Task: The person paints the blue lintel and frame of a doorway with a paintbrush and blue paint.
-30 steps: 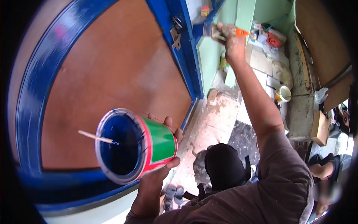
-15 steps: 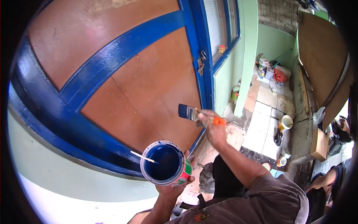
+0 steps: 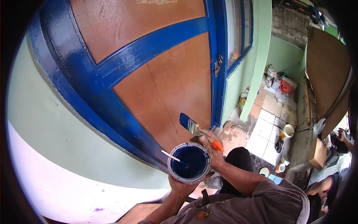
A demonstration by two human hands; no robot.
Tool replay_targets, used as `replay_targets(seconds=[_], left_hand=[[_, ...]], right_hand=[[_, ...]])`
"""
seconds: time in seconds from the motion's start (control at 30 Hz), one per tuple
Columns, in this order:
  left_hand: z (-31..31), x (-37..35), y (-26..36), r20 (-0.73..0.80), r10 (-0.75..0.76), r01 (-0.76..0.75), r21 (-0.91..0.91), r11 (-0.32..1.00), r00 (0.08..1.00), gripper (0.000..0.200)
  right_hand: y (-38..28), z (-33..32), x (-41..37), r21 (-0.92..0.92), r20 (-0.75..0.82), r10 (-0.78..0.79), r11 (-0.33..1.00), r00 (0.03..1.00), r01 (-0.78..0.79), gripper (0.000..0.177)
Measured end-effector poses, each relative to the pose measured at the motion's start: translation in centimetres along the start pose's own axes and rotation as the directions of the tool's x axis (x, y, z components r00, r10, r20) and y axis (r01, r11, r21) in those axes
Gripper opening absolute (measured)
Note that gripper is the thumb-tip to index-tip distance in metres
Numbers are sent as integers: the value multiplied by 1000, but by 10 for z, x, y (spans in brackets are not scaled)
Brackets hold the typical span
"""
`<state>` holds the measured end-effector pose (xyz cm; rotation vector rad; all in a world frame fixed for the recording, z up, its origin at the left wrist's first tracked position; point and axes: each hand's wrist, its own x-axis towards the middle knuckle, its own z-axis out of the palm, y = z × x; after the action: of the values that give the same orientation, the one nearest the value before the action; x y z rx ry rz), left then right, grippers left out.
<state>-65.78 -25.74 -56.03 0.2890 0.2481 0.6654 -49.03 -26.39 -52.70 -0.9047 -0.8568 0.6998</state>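
My left hand [image 3: 183, 186] grips a paint can [image 3: 206, 174] from below and behind, its fingers partly hidden by it. Dark blue paint fills the can, and a pale stick [image 3: 170, 155] leans over the rim with one end in the paint. In my right hand [image 3: 212, 148] is a paintbrush [image 3: 193, 126], its orange-tipped handle pointing down and right. The blue-coated bristles point up and left, just above the can and in front of the door. That door [image 3: 164, 82] has brown panels framed in glossy blue.
A green wall [image 3: 67, 119] curves along the left. To the right, a tiled floor [image 3: 266, 123] holds a white bucket [image 3: 287, 131] and several containers. A cardboard box [image 3: 318, 154] sits beyond a low wall. Another person's legs [image 3: 321, 186] show at the lower right.
The view has shifted, so the door appears further right. My right hand with the paintbrush has come down close to the paint can, and the bristles have tilted upward.
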Motion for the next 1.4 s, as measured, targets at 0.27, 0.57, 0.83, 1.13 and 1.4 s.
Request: replay_targets(seconds=[0.27,0.57,0.83,1.13,1.4], left_hand=[[2,-15,8,211,-168,219,-251,943,963,83],[-13,-45,16,241,-253,348,-589,729,937,76],[15,-59,29,301,-135,246,-370,896,944,67],[47,-18,64,94,26,-66,453,889,995,72],[66,14,105,287,212,-355,686,635,934,83]], right_hand=[[-9,-1,-17,-118,-118,-6,993,993,-8,40],[-13,14,-31,-304,-99,-98,951,990,64,41],[-33,44,-16,-29,11,-47,998,999,47,42],[-72,60,69,45,288,-72,997,955,62,56],[-106,62,164,73,479,-234,971,846,227,24]])
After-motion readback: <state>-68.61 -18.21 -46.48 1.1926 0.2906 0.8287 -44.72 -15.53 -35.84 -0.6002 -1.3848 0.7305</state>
